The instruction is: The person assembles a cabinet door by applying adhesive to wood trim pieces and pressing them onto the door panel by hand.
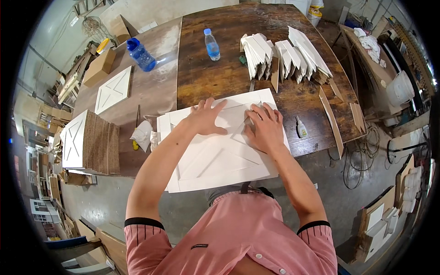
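Observation:
A white rectangular panel (208,181) lies in front of me at the table's front edge, its near side overhanging. White strips border it, and slanting strips (211,161) cross its face. On its far left part my left hand (206,118) rests open, thumb and fingers spread. My right hand (266,128) lies on the far right part, fingers slightly bent and apart, touching a slanting strip (240,131). The hand hides part of that strip. A small white glue bottle (301,128) with a pale green label lies to the right of the panel.
Bundles of white strips (257,51) stand at the far right of the brown table (197,82). A water bottle (212,45) and blue jug (141,55) stand behind. Left are a finished-looking panel (114,89), stacked panels (101,143) and crumpled white material (143,135). Loose strips (332,121) lie right.

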The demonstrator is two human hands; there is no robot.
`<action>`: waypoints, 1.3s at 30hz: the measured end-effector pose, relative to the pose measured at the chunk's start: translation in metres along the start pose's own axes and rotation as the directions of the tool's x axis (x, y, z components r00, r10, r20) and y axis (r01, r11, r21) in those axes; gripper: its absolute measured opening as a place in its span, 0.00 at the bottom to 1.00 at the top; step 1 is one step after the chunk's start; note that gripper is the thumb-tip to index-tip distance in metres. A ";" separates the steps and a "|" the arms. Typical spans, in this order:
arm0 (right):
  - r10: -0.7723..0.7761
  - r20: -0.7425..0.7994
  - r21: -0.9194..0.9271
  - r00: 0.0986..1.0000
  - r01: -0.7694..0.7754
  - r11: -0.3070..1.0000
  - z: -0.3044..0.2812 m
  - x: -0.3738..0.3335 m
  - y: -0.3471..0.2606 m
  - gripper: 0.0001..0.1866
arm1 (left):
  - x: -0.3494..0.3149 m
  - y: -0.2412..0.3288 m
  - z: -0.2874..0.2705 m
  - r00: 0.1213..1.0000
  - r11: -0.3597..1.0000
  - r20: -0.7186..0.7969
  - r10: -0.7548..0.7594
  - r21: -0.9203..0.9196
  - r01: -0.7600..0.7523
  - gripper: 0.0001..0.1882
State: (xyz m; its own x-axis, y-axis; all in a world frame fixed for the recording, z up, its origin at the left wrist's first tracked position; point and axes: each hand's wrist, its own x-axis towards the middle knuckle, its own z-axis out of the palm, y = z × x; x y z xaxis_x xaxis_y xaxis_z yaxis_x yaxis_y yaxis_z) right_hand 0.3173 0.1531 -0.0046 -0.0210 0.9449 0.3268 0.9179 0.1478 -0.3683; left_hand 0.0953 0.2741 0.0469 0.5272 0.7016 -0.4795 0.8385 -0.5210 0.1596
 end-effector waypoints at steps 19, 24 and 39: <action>-0.012 -0.059 0.049 0.998 0.015 0.999 0.005 -0.003 0.004 0.24 | -0.004 0.004 -0.007 0.999 0.999 0.047 -0.012 -0.032 0.013 0.66; -0.030 -0.071 0.029 0.997 0.033 0.999 -0.001 -0.002 0.000 0.23 | 0.001 -0.007 0.000 1.000 0.998 -0.007 0.024 -0.051 -0.025 0.63; -0.016 -0.081 0.022 0.997 0.018 1.000 0.007 -0.002 0.006 0.20 | -0.087 0.033 0.081 0.854 0.978 -0.483 0.192 0.022 -0.208 0.32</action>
State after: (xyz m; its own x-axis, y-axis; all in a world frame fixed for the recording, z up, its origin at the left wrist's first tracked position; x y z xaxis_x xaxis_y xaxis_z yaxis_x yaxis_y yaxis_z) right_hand 0.3202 0.1542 -0.0141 -0.0035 0.9157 0.4019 0.9083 0.1710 -0.3818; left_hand 0.0664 0.1565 0.0242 0.6779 0.7342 0.0383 0.7076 -0.6657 0.2368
